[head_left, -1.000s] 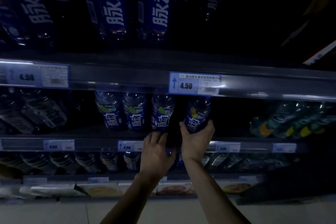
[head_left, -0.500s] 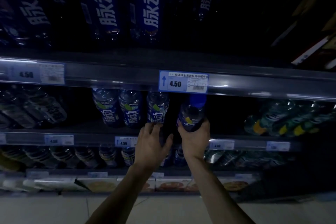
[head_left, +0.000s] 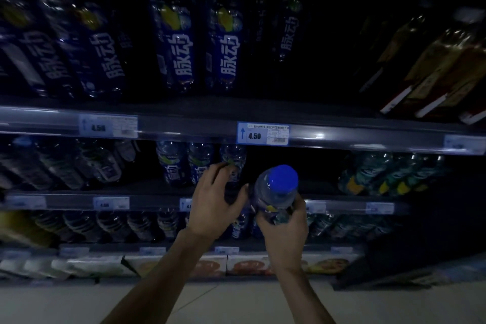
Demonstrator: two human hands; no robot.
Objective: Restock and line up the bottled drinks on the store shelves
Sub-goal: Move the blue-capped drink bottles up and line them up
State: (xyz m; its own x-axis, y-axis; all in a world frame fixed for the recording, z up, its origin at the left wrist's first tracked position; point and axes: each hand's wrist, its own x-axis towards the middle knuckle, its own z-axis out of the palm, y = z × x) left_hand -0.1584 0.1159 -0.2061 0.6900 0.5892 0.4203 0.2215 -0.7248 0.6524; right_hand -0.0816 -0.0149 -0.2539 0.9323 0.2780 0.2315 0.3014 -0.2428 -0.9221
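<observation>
Dim aisle, blurry frame. Right hand (head_left: 285,229) was wrapped around the lower body of a blue-capped bottle (head_left: 276,193), cap tipped toward the camera, bottle out in front of the middle shelf (head_left: 342,139) rather than on it. Probably held low so the base can go in first. Left hand (head_left: 213,202) was spread loose, fingers reaching at the three-bottle row (head_left: 200,163) on that shelf, thumb just beside the held bottle; not gripping anything I could see, contact with the row unclear. Likely steadying or nudging that row to keep it in line. Open room: a dark gap right of the row, under the 4.50 price tag (head_left: 263,134), looked free, running up to the green-label bottles (head_left: 381,176) well to the right. Edge to watch: the shelf rail overhead sits near the cap, so tilt may matter going in. Depth of the gap too dark to tell.
</observation>
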